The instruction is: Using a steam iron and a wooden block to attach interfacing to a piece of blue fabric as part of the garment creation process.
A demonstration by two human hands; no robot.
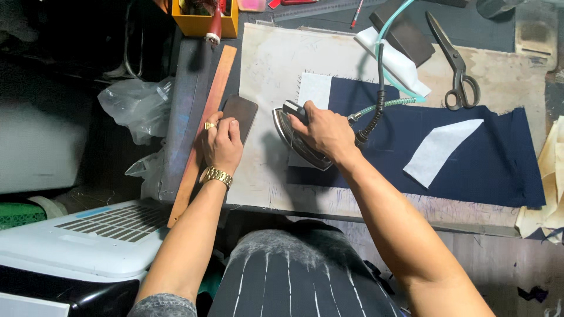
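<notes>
Far left dark, hard to read; white vented box cut off by frame edge, crumpled plastic bag above it. Wooden ruler runs along table edge. Left hand, ring and gold watch, rests flat with fingers together on dark pad, hiding its lower end. Right hand is clamped round handle of iron, covering most of it; iron sits on white piece at left end of navy cloth. Cord and hose run up out of frame. Second white piece lies on navy cloth, scissors above. Orange tray cut off at top. Striped garment at bottom, partly hidden by forearms
</notes>
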